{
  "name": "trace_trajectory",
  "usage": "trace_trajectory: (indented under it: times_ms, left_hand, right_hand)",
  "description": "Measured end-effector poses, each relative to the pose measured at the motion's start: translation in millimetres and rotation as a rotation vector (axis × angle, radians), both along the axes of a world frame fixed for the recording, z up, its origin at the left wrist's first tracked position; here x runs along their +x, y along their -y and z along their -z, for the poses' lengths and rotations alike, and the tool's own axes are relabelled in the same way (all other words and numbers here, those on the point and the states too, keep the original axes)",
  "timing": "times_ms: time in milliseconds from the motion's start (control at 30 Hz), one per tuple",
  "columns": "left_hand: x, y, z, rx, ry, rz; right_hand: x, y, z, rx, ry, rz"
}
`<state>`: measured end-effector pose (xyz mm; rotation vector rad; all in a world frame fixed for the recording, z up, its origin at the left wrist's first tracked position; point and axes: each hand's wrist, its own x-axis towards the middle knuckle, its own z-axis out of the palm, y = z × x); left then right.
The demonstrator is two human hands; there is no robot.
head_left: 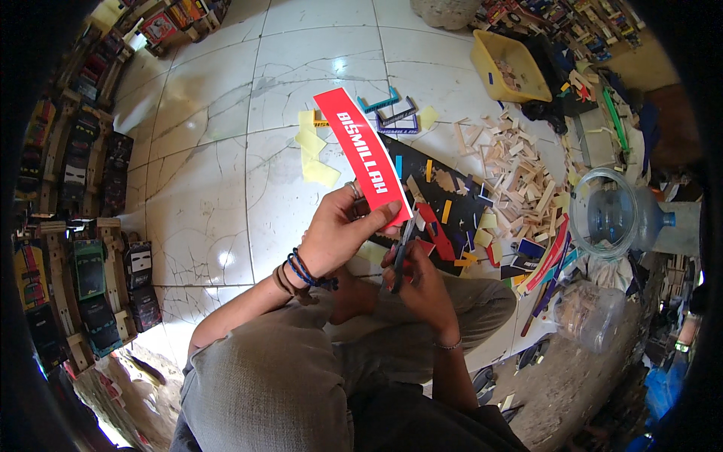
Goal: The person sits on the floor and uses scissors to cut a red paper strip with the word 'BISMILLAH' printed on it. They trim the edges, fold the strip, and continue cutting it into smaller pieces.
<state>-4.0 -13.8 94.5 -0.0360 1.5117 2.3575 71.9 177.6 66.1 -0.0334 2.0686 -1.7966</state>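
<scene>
My left hand pinches the lower end of a long red printed strip with white lettering and a thin white border. The thumb lies flat on the strip's face, and the strip slants up and away to the left. In my right hand is a pair of scissors with dark handles, gripped by the fingers. Its blades point up beside the strip's lower right edge; whether they touch it I cannot tell. Beneath the hands lies a black board scattered with small coloured scraps and red pieces.
A heap of small wooden blocks spreads to the right. Yellow paper pieces and small coloured frames lie on the tiles ahead. A yellow basin stands far right, near a clear plastic jug. Wooden toy trucks line the left.
</scene>
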Motion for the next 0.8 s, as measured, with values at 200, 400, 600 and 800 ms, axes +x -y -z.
trace_trajectory:
  times_ms: [200, 400, 600, 800]
  left_hand:
    - [-3, 4, -2, -0.078, -0.026, -0.009]
    - [-4, 5, -3, -0.053, 0.01, 0.091]
    - [-2, 5, -6, -0.12, -0.018, 0.151]
    - [-2, 7, -11, -0.156, -0.087, 0.17]
  right_hand:
    - [-5, -16, 9, 0.234, -0.225, 0.218]
    - [-22, -85, 20, 0.781, -0.439, 0.523]
    - [-44, -121, 30, 0.952, -0.472, 0.382]
    - [-68, -127, 28, 1.136, -0.185, 0.155]
